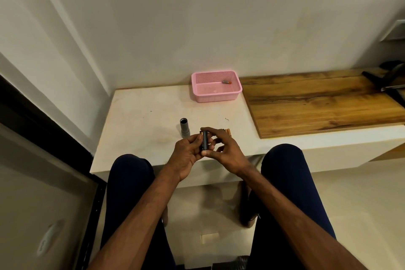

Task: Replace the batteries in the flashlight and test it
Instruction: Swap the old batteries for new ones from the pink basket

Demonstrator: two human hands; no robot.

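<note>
- The left hand (186,153) and right hand (223,149) pinch a black battery holder (205,141) between curled fingers, above the table's (142,120) front edge.
- The grey flashlight body (184,128) stands upright just beyond the left hand.
- Loose batteries (228,131) lie behind the right hand.
- Bare tabletop lies between these and the pink basket (217,96) by the wall.

Flashlight tube (184,128) stands on the table (142,112); basket (215,97) behind holds perhaps a battery (226,82).
</note>
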